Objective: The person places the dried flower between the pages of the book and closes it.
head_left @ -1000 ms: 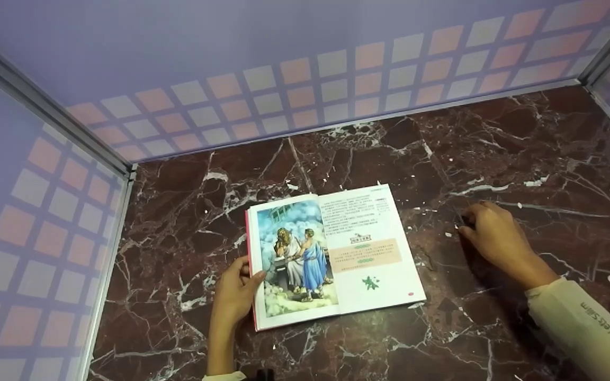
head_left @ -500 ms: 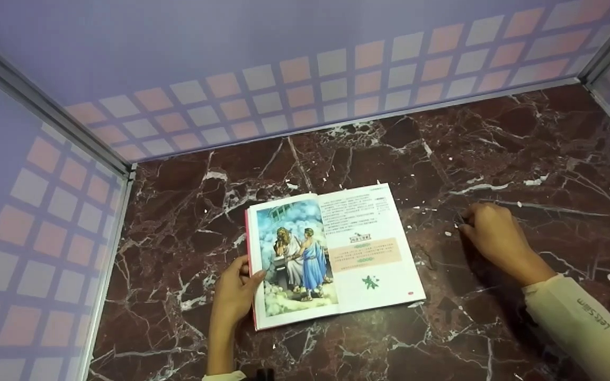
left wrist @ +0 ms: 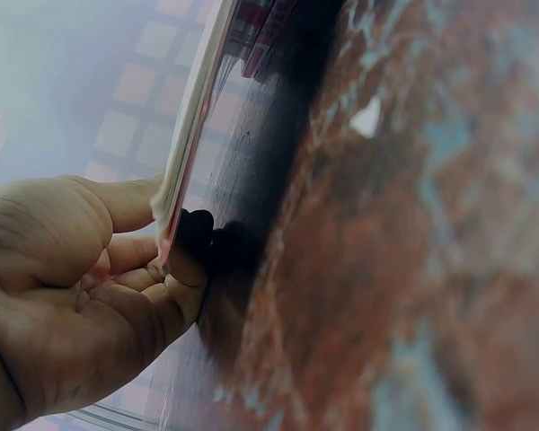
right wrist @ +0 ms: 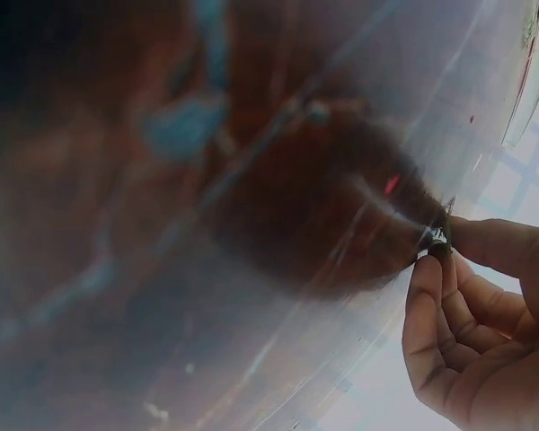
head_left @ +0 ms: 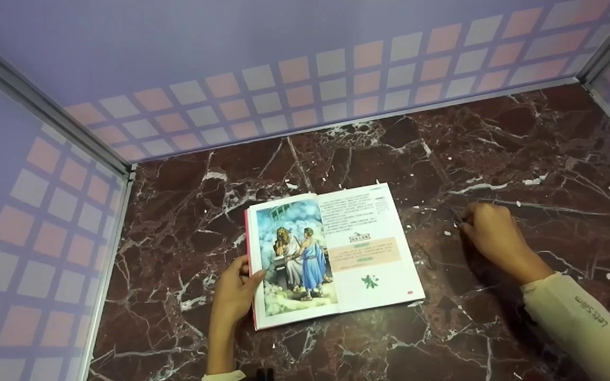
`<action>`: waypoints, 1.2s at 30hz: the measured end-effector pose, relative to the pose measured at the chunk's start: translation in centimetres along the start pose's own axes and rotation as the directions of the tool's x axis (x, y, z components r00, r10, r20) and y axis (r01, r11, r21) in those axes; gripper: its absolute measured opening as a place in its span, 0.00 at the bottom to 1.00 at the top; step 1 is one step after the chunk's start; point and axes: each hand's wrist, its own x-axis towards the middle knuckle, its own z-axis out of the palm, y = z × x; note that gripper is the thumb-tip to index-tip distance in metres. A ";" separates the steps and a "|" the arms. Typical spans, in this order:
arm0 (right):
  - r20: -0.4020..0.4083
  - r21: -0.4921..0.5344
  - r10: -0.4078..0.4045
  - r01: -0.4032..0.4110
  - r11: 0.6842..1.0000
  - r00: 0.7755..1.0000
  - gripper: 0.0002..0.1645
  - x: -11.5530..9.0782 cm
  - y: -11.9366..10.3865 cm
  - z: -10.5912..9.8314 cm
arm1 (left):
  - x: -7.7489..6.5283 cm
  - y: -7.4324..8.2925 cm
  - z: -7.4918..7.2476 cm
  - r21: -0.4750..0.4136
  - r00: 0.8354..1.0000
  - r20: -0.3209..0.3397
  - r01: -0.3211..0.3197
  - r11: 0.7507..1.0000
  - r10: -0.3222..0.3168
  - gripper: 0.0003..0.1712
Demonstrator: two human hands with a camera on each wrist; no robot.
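Observation:
An open book (head_left: 368,217) lies on the dark marbled surface, a colour picture on its left page and print on the right. My left hand (head_left: 235,296) grips its left edge. The left wrist view shows the thumb on top of the book's edge (left wrist: 190,117) and the fingers curled beneath. To the right of the book, low over the surface, my right hand (head_left: 495,233) pinches a small, thin dark thing (right wrist: 441,235) between thumb and fingertips. Its kind is too small to make out, and the fingers hide part of it.
Small white scraps (head_left: 447,233) are scattered over the marbled surface (head_left: 178,254), mostly behind and right of the book. Lilac walls with pink and white squares (head_left: 331,87) close off the back, left and right. A small black object (head_left: 265,374) shows at the bottom edge.
My right forearm has shifted very slightly to the left. Both hands keep the same hold, and the book lies open at the same pages.

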 end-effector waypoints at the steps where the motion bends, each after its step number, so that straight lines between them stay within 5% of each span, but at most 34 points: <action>1: 0.002 0.003 0.003 -0.003 1.000 1.000 0.05 0.0 0.0 0.0 | 0.0 0.0 0.0 -0.001 1.000 -0.001 -0.003 1.000 0.003 0.25; 36: -0.063 0.110 -0.049 0.056 0.992 0.997 0.07 0.6 -3.9 0.0 | -0.1 0.3 -0.1 0.003 1.000 -0.010 -0.009 1.000 0.010 0.26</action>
